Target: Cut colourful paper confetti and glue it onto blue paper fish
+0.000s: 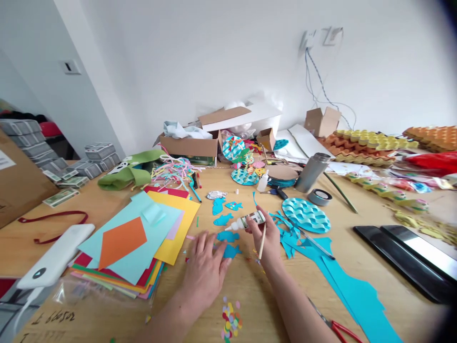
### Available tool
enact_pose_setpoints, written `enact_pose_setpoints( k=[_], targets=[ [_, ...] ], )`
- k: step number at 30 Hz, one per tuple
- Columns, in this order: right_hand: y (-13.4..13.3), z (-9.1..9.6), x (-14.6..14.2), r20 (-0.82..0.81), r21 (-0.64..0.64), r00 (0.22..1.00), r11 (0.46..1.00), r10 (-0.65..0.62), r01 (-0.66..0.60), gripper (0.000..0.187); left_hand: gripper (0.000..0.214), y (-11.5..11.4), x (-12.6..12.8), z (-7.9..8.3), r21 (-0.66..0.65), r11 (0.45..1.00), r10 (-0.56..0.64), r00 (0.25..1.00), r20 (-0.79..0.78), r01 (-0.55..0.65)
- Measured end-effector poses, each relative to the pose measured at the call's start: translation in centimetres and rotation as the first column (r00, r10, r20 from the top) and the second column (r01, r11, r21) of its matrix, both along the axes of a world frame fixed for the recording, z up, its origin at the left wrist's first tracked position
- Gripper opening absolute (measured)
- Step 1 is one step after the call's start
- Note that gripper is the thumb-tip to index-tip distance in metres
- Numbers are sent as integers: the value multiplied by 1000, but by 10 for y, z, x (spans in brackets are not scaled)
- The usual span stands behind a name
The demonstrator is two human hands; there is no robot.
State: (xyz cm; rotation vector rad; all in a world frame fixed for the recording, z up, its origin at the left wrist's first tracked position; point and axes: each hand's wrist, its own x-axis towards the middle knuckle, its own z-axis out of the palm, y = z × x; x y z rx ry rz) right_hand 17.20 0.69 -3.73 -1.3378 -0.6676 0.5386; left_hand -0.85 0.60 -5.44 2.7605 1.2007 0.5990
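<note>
My right hand (267,234) is closed round a small white glue bottle (246,221), tilted with its nozzle pointing down and left. A thin pale stick (263,243) also sticks out from that hand. The nozzle tip is just above or on a blue paper fish (227,236); I cannot tell whether it touches. My left hand (205,267) lies with fingers stretched out on the table, fingertips at the edge of the nearest blue fish (231,251). Farther back lie another plain blue fish (223,219) and a decorated fish (234,206) with coloured dots.
Stacked coloured paper (132,243) lies at left beside a white power bank (57,257). Blue paper scraps (350,281), a woven blue disc (306,215) and red-handled scissors (339,329) are at right. Paper dots (231,319) lie in front; a steel flask (313,172) stands behind.
</note>
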Motion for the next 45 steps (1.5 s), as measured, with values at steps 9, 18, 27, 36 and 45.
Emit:
enact_pose_setpoints(
  k=[9, 18, 27, 36, 45],
  targets=[
    [0, -2, -3, -17, -8, 1000, 1000, 22, -22, 68, 36, 0, -2, 1, -16, 1000, -4, 1000, -8, 4],
    [2, -9, -2, 103, -36, 994, 999, 29, -25, 72, 36, -1, -2, 3, -28, 1000, 0, 1000, -22, 0],
    [-1, -12, -3, 264, -130, 962, 991, 68, -34, 73, 36, -1, -3, 5, -27, 1000, -5, 999, -33, 4],
    [-4, -9, -8, 463, -131, 884, 991, 61, 1, 64, 38, -1, -3, 5, -63, 998, -14, 999, -34, 12],
    [-3, -12, -8, 507, -135, 860, 991, 55, 16, 62, 38, -1, -3, 5, -72, 997, -10, 999, -49, 7]
  ],
)
